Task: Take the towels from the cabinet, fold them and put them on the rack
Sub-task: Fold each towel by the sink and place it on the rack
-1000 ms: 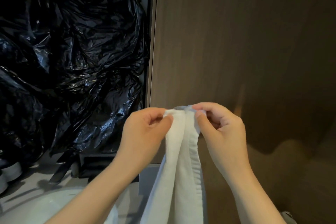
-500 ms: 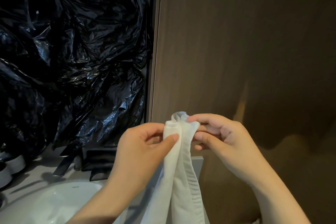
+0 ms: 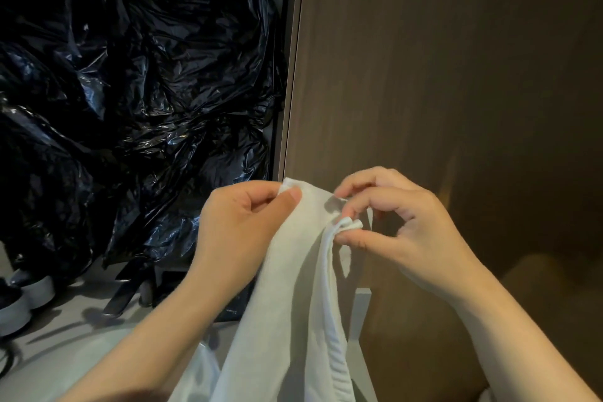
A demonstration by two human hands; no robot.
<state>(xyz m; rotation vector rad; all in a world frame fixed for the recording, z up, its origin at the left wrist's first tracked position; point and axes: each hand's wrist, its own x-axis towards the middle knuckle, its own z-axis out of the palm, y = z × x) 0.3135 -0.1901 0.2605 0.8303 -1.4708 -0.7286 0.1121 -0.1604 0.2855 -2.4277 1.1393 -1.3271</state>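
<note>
Against the frame half a second earlier, the two hands have drawn a little apart and the bunched top of the towel (image 3: pixel 293 303) has opened into a short span between them. The left-hand grip (image 3: pixel 241 232) is clamped on the upper left corner, with the thumb pressed over the cloth against curled fingers. The right-hand grip (image 3: pixel 401 232) is closed as a fine pinch on a small gather of hem at the right edge, slightly lower than the left corner. The towel is held in the air; from the two grips it hangs in long vertical folds and runs out of view at the bottom. It hangs in front of the brown wooden panel (image 3: pixel 456 75), and just beside a pale table (image 3: pixel 49 313) that carries a white basin (image 3: pixel 65 365). Crumpled black plastic bags (image 3: pixel 130 91) fill the space to the left. No rack is in view. Judged stage: finding corners to begin the fold. Likely faults: the right pinch holds little cloth, so a firm pull to spread the edge could free the hem and drop that side. The grips also sit at uneven heights, which could set a skewed first fold.
</note>
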